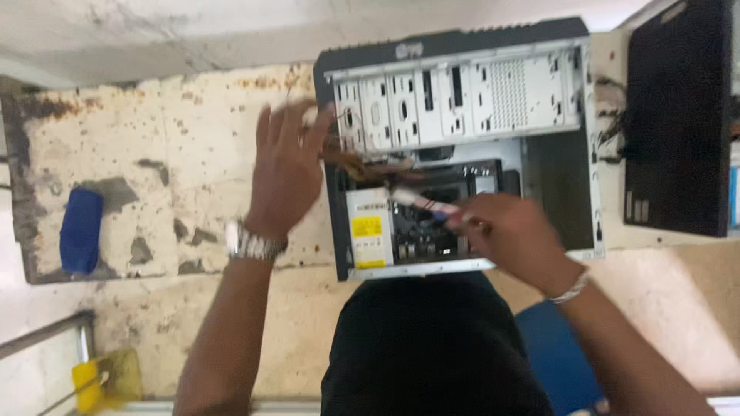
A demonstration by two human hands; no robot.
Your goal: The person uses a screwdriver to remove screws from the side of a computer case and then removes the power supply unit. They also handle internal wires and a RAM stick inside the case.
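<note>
Open computer case (462, 146) lies on side on worn tabletop (154, 154). My right hand (512, 235) clamped on screwdriver (428, 204), tip inside near power supply (368, 227). Left hand (287, 166) spread, empty, at case edge by loose cables (362, 163). I judge: steady case, keep cables clear of tip.

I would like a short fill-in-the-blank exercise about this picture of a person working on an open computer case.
1. The right hand holds a red-handled ____ inside the open grey metal computer case.
2. A silver metal watch sits on the ____ wrist.
3. The left hand hovers at the case's ____ edge.
4. On the rusty white table, far left, lies a rolled ____ cloth.

Missing words: screwdriver; left; left; blue
</note>
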